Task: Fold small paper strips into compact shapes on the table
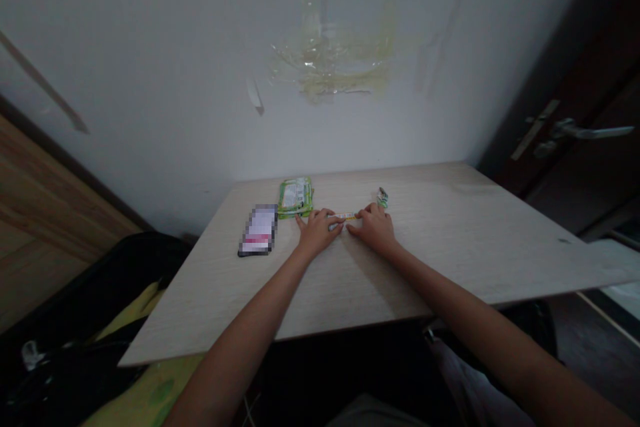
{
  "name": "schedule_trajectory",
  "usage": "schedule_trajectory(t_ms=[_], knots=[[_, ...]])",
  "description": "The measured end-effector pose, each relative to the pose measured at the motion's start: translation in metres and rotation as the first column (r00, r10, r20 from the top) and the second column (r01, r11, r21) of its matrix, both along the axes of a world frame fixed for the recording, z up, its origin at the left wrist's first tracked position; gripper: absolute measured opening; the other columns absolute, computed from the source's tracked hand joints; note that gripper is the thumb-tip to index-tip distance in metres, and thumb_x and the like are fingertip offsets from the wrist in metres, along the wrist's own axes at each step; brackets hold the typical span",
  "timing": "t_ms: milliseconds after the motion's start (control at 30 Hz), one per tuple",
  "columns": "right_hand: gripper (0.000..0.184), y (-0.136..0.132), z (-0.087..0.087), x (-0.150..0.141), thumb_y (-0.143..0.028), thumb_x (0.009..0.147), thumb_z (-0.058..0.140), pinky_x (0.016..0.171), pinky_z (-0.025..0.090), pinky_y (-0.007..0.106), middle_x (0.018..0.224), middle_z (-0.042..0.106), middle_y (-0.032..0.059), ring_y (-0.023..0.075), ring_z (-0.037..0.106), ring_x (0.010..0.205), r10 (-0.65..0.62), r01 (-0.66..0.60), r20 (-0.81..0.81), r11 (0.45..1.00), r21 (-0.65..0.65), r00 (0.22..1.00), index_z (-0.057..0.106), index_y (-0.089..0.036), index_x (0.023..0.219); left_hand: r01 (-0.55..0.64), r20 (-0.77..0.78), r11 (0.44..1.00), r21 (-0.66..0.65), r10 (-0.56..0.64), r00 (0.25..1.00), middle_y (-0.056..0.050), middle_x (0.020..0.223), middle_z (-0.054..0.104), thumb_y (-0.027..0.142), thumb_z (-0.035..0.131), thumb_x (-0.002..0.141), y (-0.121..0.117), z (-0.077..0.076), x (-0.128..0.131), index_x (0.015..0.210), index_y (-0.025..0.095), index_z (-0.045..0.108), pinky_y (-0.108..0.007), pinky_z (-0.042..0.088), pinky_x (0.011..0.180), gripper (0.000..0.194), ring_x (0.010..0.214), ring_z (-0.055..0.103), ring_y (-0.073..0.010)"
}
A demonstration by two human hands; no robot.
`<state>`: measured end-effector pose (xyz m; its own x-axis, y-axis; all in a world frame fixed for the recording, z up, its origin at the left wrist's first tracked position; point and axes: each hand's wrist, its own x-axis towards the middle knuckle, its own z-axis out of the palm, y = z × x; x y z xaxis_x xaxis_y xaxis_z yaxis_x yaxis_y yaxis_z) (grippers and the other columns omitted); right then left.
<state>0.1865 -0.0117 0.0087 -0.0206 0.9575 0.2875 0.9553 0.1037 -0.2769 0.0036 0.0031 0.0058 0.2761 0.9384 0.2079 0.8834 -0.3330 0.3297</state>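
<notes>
Bare forearms (245,327) nearest. Left hand (318,231), right hand (374,227) pinch ends of slim pale yellow-edged strip (347,216) between them; step looks like steadying it; next move likely calls for even, light pressure.

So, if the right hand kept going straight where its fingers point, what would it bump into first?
The right hand would probably meet the narrow printed strip right in front of it, then the left hand beyond; depth is hard to judge from this single view.
</notes>
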Motion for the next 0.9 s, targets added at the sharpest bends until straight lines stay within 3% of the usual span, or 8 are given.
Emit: schedule_trajectory(t_ms=[333, 600, 900], knots=[[0.053, -0.0038, -0.0048, -0.0008, -0.058, 0.082, 0.064, 0.098, 0.039, 0.042, 0.123, 0.056, 0.0151, 0.0300, 0.049, 0.117, 0.021, -0.021, -0.041, 1.000, 0.017, 0.999, 0.068, -0.018, 0.116, -0.010, -0.009, 1.000, -0.003, 0.010, 1.000, 0.000, 0.131, 0.059, 0.051, 0.052, 0.093, 0.0007, -0.0007, -0.0005, 0.116, 0.048, 0.069, -0.075, 0.006, 0.111, 0.028, 0.127, 0.043, -0.0302], [0.036, 0.0039, -0.0056, 0.0047, -0.047, 0.094, 0.053, 0.096, 0.039, 0.039, 0.118, 0.060, 0.0119, 0.0256, 0.051, 0.114, 0.015, -0.015, -0.058, 1.000, 0.005, 0.998, 0.072, -0.021, 0.110, -0.004, -0.016, 1.000, 0.010, 0.005, 1.000, 0.001, 0.133, 0.060, 0.051, 0.054, 0.093, 0.0014, -0.0017, -0.0029, 0.116, 0.048, 0.068, -0.074, 0.010, 0.111, 0.027, 0.127, 0.043, -0.0290], [0.043, 0.0010, -0.0011, 0.0023, -0.054, 0.085, 0.062, 0.094, 0.040, 0.041, 0.118, 0.059, 0.0123, 0.0281, 0.051, 0.114, 0.012, -0.012, -0.010, 0.999, 0.041, 1.000, 0.070, -0.019, 0.109, 0.006, -0.005, 1.000, 0.026, -0.006, 1.000, 0.000, 0.130, 0.061, 0.049, 0.054, 0.093, 0.0018, -0.0028, -0.0023, 0.116, 0.047, 0.069, -0.074, 0.010, 0.110, 0.027, 0.126, 0.044, -0.0297]])
